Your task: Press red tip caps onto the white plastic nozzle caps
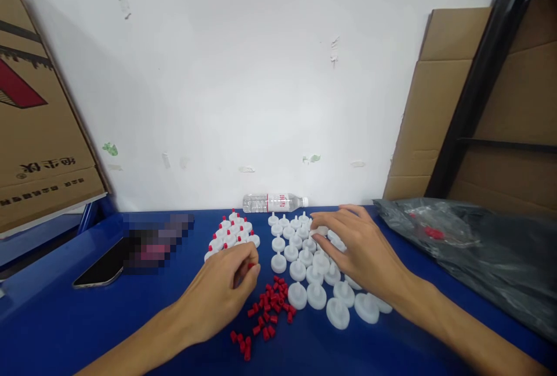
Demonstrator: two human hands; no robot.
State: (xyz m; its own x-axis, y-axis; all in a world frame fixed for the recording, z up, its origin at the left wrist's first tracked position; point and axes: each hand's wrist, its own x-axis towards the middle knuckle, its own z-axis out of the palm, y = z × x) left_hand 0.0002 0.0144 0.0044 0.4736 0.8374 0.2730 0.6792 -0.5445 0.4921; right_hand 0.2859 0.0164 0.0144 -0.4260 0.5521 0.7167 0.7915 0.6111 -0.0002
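My left hand (224,286) is closed, its fingers curled in, with a bit of a small red cap (251,265) showing among them. It hovers beside a loose pile of red caps (272,300). Behind it stand white nozzle lids with red tips (228,237), partly covered by the hand. My right hand (352,239) reaches over a group of plain white nozzle lids (297,270). Its thumb and fingers close around one white nozzle lid (321,230) near the back of the group. The right hand and forearm hide some lids.
A clear plastic bottle (274,203) lies against the wall. On the left is a phone (102,263) beside a blurred patch. A grey plastic bag (461,260) with a clear bag of red pieces (434,232) lies right. Cardboard (39,103) stands at the left of the blue table (174,358).
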